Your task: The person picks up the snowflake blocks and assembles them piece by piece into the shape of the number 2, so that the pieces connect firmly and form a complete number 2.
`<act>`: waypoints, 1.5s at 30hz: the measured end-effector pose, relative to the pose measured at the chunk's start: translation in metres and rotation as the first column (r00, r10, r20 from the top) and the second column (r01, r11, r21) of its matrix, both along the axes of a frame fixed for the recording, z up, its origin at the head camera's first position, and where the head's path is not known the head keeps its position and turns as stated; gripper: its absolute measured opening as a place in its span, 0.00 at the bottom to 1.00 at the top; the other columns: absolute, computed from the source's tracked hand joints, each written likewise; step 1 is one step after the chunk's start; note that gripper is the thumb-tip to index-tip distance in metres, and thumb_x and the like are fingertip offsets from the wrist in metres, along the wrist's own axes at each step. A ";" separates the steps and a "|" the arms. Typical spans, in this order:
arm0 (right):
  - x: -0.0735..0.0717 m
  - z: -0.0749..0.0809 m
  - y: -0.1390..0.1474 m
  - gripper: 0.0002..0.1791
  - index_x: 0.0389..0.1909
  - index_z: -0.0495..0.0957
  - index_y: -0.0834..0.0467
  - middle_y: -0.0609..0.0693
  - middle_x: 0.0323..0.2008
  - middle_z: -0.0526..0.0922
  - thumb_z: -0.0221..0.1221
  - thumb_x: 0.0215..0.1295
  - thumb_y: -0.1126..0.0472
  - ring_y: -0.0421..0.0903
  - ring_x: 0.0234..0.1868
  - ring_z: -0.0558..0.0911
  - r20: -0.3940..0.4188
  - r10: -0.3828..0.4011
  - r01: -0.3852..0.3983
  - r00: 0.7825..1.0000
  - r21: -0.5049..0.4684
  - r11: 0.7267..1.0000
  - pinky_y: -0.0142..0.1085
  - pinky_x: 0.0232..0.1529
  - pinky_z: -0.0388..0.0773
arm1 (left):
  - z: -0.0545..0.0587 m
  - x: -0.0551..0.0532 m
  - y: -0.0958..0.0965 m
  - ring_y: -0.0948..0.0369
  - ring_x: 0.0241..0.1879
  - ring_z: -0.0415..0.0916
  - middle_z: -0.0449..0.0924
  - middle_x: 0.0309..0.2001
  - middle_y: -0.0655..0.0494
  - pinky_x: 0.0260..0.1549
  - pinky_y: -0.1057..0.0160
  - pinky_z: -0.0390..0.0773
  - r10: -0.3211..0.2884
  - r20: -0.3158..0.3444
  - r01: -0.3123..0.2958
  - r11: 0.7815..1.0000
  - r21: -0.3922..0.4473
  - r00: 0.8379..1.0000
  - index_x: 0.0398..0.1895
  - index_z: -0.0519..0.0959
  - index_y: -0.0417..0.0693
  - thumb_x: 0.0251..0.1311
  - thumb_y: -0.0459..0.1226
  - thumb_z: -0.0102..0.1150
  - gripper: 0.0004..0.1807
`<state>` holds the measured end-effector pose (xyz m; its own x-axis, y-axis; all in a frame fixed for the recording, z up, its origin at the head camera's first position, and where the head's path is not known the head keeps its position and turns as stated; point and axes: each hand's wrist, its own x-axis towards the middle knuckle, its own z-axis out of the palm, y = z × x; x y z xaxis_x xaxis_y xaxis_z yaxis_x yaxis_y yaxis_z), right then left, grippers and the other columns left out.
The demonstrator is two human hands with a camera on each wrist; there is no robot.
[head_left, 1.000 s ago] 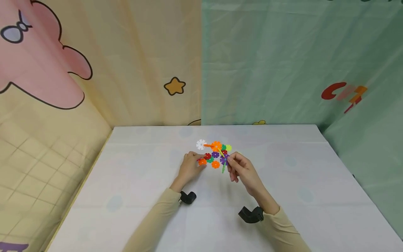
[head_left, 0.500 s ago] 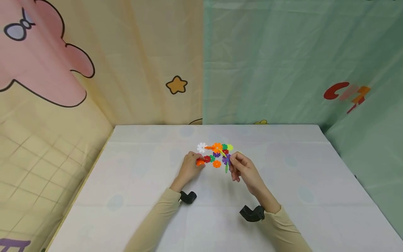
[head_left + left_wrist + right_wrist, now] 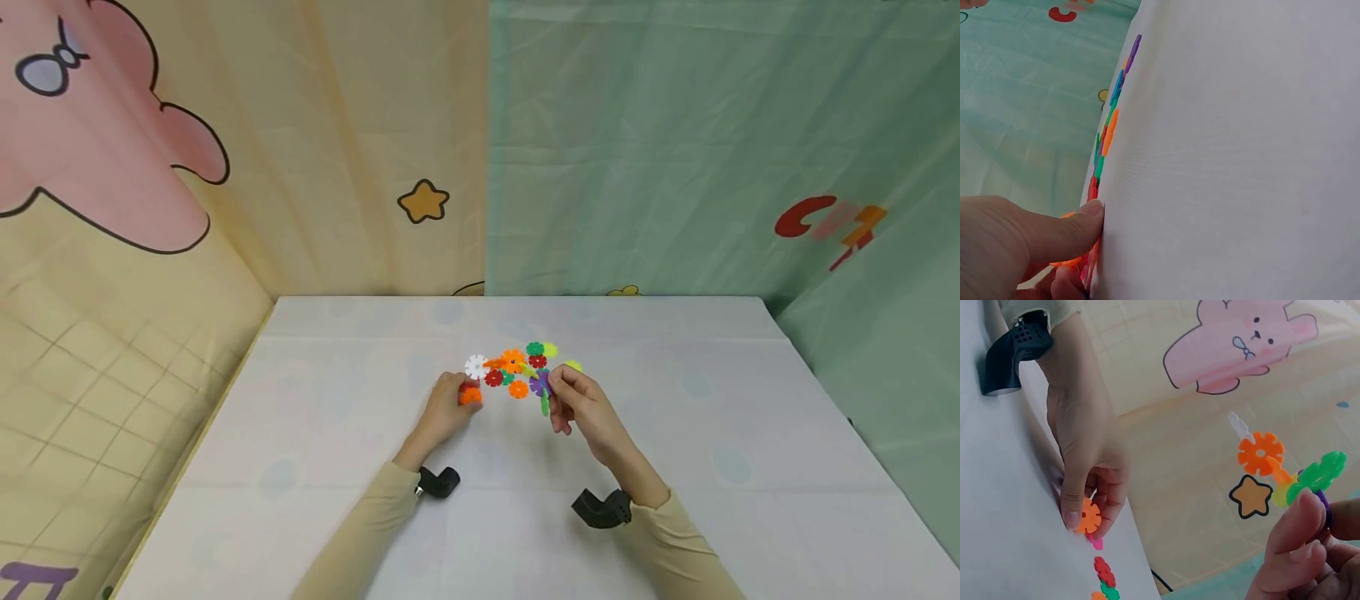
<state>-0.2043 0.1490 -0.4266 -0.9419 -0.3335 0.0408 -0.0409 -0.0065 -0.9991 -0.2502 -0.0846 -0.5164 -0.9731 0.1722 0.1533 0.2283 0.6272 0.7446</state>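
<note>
My left hand (image 3: 441, 410) pinches an orange notched plastic disc (image 3: 1089, 516) between thumb and fingers, close over the tabletop; a bit of pink disc (image 3: 1095, 542) shows under it. My right hand (image 3: 588, 408), raised above the table, pinches a purple disc (image 3: 538, 383) between thumb and fingers. Joined to that disc are a green disc (image 3: 1325, 470) and a chain of yellow, orange (image 3: 513, 361) and white (image 3: 476, 367) discs reaching left. In the head view this chain overlaps loose discs lying on the table, among them a red disc (image 3: 492, 378) beside my left hand.
Several more loose discs lie around the hands: another orange disc (image 3: 518, 389), a dark red disc (image 3: 537, 361), a green disc (image 3: 535, 348) and a yellow one (image 3: 573, 366). A white cloth covers the table (image 3: 360, 350). Patterned curtains (image 3: 637, 150) hang behind and beside it.
My left hand has drawn left and slightly toward the body with the orange disc, away from the red disc. The chain's white end has dropped lower in the head view; my right hand barely moves.
</note>
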 end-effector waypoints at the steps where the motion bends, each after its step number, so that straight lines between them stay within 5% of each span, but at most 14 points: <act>1: 0.000 0.000 0.000 0.15 0.32 0.65 0.64 0.53 0.20 0.69 0.44 0.75 0.57 0.44 0.15 0.70 0.001 0.002 -0.002 1.000 0.001 1.000 0.29 0.16 0.68 | -0.001 0.001 -0.001 0.59 0.30 0.64 0.68 0.30 0.54 0.27 0.65 0.66 -0.003 -0.009 0.003 1.000 0.005 1.000 0.37 0.80 0.40 0.52 0.30 0.68 0.10; 6: 0.001 0.000 0.000 0.16 0.32 0.65 0.65 0.54 0.20 0.69 0.44 0.76 0.57 0.45 0.15 0.70 0.008 0.013 -0.014 1.000 0.003 1.000 0.29 0.16 0.68 | -0.003 0.005 -0.004 0.61 0.25 0.66 0.73 0.25 0.56 0.25 0.67 0.68 -0.007 -0.070 0.011 0.999 0.054 0.998 0.31 0.83 0.40 0.52 0.29 0.67 0.03; 13: 0.002 0.001 0.000 0.17 0.32 0.63 0.69 0.55 0.20 0.68 0.43 0.76 0.58 0.46 0.14 0.70 0.020 0.012 -0.013 1.000 0.012 1.000 0.29 0.16 0.68 | -0.004 0.012 -0.002 0.61 0.24 0.70 0.77 0.27 0.53 0.24 0.67 0.72 0.057 -0.131 -0.046 0.995 0.086 0.990 0.37 0.84 0.37 0.58 0.30 0.62 0.06; 17: 0.002 0.000 0.000 0.18 0.32 0.64 0.68 0.54 0.20 0.69 0.43 0.76 0.56 0.47 0.15 0.70 0.019 -0.003 0.002 1.000 0.017 1.000 0.30 0.16 0.69 | 0.000 0.016 0.002 0.58 0.28 0.77 0.81 0.30 0.50 0.29 0.66 0.79 0.070 -0.106 -0.051 0.984 0.170 0.992 0.37 0.85 0.37 0.56 0.29 0.63 0.06; 21: 0.002 0.000 0.001 0.17 0.32 0.65 0.66 0.53 0.20 0.69 0.44 0.76 0.55 0.46 0.15 0.70 0.008 -0.015 0.015 1.000 0.001 1.000 0.30 0.16 0.69 | 0.012 0.023 0.009 0.60 0.28 0.80 0.83 0.30 0.51 0.29 0.67 0.81 0.020 -0.062 -0.002 0.964 0.265 0.998 0.36 0.84 0.36 0.55 0.30 0.65 0.07; 24: 0.002 0.001 0.001 0.17 0.32 0.66 0.64 0.52 0.19 0.70 0.45 0.75 0.54 0.44 0.15 0.70 0.004 -0.029 0.029 1.000 -0.012 1.000 0.30 0.17 0.69 | 0.027 0.032 0.016 0.62 0.27 0.81 0.84 0.30 0.53 0.29 0.67 0.81 -0.030 -0.050 0.045 0.937 0.346 0.998 0.36 0.85 0.38 0.54 0.33 0.67 0.08; 28: 0.003 0.004 0.001 0.18 0.34 0.67 0.64 0.52 0.20 0.70 0.45 0.75 0.52 0.44 0.15 0.70 -0.002 -0.049 0.049 0.999 -0.030 0.998 0.29 0.17 0.68 | 0.050 0.048 0.027 0.61 0.26 0.82 0.85 0.29 0.53 0.28 0.64 0.82 -0.091 -0.063 0.110 0.875 0.471 0.994 0.34 0.85 0.39 0.52 0.36 0.70 0.10; 36: 0.008 0.008 -0.006 0.20 0.36 0.66 0.65 0.52 0.19 0.69 0.45 0.75 0.50 0.43 0.15 0.69 -0.002 -0.097 0.097 0.995 -0.074 0.993 0.28 0.16 0.66 | 0.089 0.080 0.042 0.53 0.27 0.83 0.84 0.28 0.43 0.30 0.60 0.83 -0.168 -0.071 0.175 0.765 0.620 0.983 0.33 0.81 0.29 0.51 0.26 0.68 0.08; 40: 0.012 0.008 -0.010 0.19 0.36 0.65 0.64 0.52 0.17 0.69 0.45 0.75 0.50 0.45 0.15 0.68 -0.002 -0.098 0.097 0.995 -0.093 0.991 0.28 0.16 0.65 | 0.107 0.092 0.046 0.49 0.27 0.83 0.82 0.27 0.39 0.27 0.59 0.83 -0.190 -0.069 0.190 0.746 0.639 0.979 0.31 0.79 0.26 0.52 0.24 0.66 0.06; 45: 0.014 0.007 -0.013 0.19 0.36 0.65 0.64 0.51 0.17 0.70 0.45 0.74 0.49 0.44 0.16 0.69 0.011 -0.096 0.097 0.995 -0.115 0.989 0.27 0.16 0.64 | 0.108 0.094 0.047 0.45 0.28 0.82 0.82 0.28 0.36 0.27 0.58 0.83 -0.218 -0.009 0.169 0.727 0.666 0.976 0.30 0.77 0.26 0.53 0.24 0.64 0.06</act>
